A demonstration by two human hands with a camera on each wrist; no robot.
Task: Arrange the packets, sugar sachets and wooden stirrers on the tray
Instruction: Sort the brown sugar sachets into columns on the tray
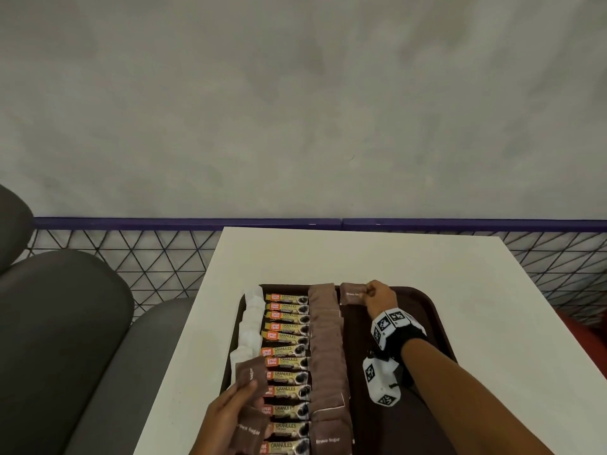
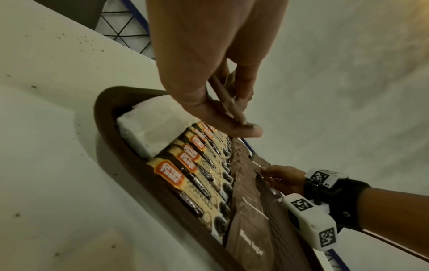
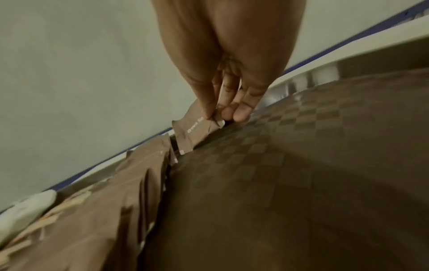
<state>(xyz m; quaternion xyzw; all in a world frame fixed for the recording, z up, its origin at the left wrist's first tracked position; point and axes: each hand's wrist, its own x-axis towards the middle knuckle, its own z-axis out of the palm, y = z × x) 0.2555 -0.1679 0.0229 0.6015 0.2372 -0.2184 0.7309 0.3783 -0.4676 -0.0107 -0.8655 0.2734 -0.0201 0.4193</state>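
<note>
Right hand (image 1: 378, 297) grip pinched a brown sugar sachet (image 1: 352, 293) at tray's (image 1: 420, 297) far edge, left hand (image 1: 226, 412) grip held more brown sachets (image 1: 251, 376).

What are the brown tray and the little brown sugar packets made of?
The tray looks like hard plastic: dark brown, with a molded raised rim and a checkered texture seen from the right wrist. The brown sugar sachets look like matte paper: they crease and crumple, with printed white lettering. The one pinched by the right hand bends at its corner, though a thin lining cannot be ruled out.
</note>
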